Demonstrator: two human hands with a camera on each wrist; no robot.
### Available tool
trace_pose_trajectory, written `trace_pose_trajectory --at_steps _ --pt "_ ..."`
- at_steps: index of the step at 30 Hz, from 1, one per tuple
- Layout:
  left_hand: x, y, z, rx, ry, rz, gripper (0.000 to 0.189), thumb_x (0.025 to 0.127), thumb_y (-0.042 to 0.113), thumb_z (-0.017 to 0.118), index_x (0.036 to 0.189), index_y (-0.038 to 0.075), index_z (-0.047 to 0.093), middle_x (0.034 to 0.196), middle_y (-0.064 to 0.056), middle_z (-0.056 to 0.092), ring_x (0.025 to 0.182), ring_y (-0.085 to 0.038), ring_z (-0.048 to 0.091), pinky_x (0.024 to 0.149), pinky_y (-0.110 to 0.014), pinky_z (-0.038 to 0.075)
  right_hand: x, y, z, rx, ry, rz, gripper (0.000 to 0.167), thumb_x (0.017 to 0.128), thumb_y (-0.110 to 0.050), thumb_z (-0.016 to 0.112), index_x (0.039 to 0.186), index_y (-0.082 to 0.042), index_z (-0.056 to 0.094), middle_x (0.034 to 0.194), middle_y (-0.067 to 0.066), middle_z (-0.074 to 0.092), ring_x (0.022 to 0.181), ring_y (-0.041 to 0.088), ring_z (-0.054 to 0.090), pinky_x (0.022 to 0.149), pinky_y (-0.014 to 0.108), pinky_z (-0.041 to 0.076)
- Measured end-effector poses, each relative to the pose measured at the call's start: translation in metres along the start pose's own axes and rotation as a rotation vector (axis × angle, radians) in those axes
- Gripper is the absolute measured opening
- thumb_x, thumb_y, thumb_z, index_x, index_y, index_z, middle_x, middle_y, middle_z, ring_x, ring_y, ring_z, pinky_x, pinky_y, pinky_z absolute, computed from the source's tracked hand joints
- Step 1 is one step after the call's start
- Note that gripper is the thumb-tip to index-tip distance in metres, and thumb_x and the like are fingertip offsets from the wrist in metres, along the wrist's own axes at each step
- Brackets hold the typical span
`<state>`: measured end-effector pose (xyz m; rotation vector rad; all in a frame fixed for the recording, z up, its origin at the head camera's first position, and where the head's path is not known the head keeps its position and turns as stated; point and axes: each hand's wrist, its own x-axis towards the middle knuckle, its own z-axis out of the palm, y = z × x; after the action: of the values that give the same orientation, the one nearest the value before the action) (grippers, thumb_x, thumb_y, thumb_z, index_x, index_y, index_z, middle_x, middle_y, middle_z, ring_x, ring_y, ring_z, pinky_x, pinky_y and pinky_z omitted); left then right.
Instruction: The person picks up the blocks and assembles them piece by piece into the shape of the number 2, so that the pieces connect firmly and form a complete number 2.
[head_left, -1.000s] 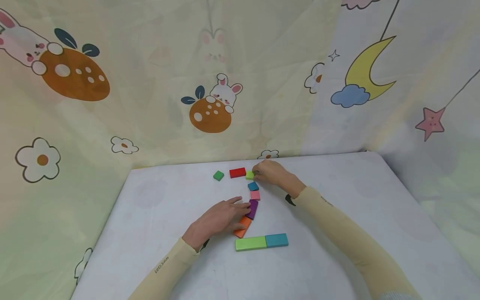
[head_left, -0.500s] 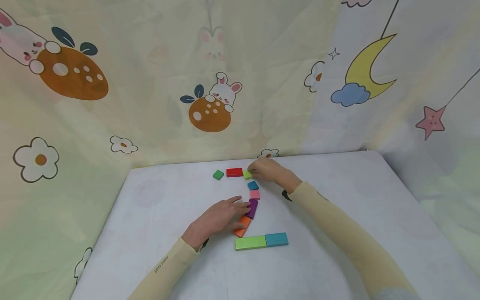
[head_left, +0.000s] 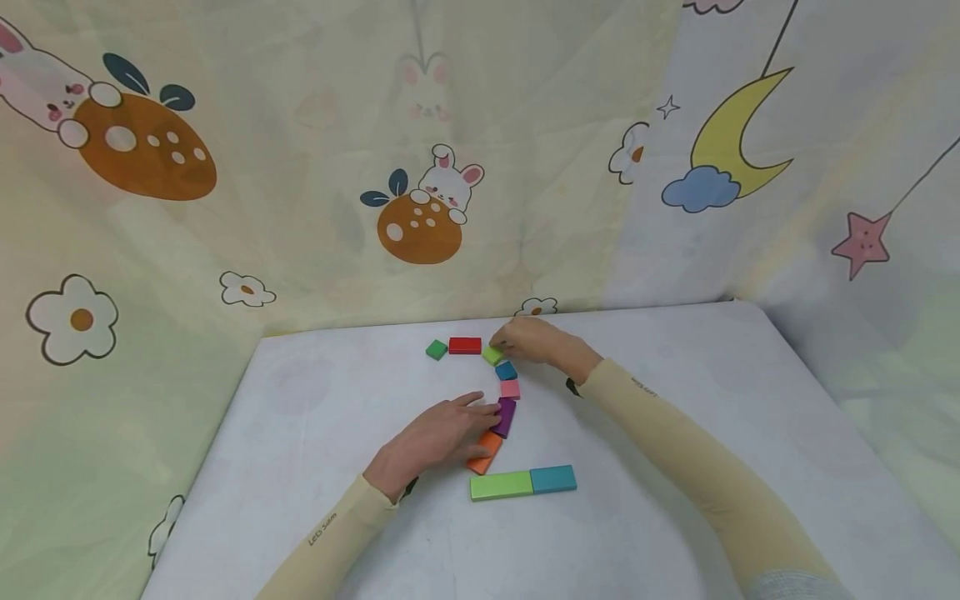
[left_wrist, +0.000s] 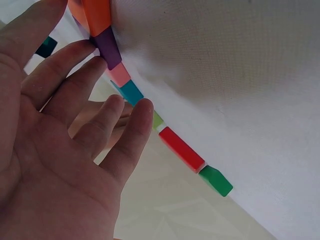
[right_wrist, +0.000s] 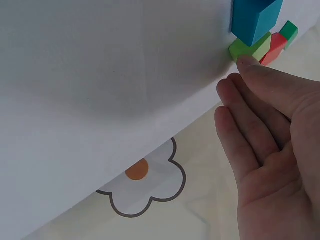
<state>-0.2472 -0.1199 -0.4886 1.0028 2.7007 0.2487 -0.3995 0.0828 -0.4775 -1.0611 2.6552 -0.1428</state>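
A curved row of coloured blocks lies on the white tabletop. My left hand (head_left: 437,437) has loosely extended fingers, with fingertips at the purple block (head_left: 507,419) and the thumb by the orange block (head_left: 490,447). At the far end, my right hand (head_left: 542,343) holds the small light green block (head_left: 492,355) at its corner. The right wrist view shows the thumb against this light green block (right_wrist: 248,48), while the index finger is hidden. Left of it lies the red block (head_left: 465,346), then a green block (head_left: 437,350) turned cornerwise. Between the hands sit the blue block (head_left: 506,371) and pink block (head_left: 510,389).
Nearer the front, a long light green block (head_left: 501,486) and a teal block (head_left: 553,479) lie end to end. A printed fabric backdrop (head_left: 315,242) rises behind the table (head_left: 637,533), close beyond the right hand.
My right hand has shifted slightly left with the small light green block, which has turned at an angle. The red block has slid left towards the green one. My left hand stays in place.
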Motion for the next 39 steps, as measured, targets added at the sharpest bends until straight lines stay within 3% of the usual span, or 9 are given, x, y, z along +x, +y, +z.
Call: trace_pose_trajectory --at_steps 12,39 --pt "-0.0004 -0.0007 0.0001 0.006 0.003 0.003 0.059 0.093 0.044 0.07 0.145 0.022 0.056 0.15 0.005 0.054 0.149 -0.023 0.038 0.113 -0.043 0.045 -0.0062 -0.0042 -0.0033 0.032 -0.029 0.009 0.038 0.097 -0.016 0.067 0.135 -0.014 0.066 0.135 0.004 0.067 0.132 0.024 0.058 0.11 0.038 0.048" --pt "-0.0006 0.0009 -0.0015 -0.011 -0.012 -0.008 0.059 0.093 0.042 0.07 0.146 0.022 0.055 0.151 0.005 0.053 0.149 -0.023 0.036 0.114 -0.045 0.044 -0.0089 0.0 -0.0027 0.044 -0.03 -0.005 0.037 0.099 -0.015 0.064 0.135 -0.014 0.065 0.137 0.004 0.066 0.133 0.024 0.057 0.111 0.039 0.046"
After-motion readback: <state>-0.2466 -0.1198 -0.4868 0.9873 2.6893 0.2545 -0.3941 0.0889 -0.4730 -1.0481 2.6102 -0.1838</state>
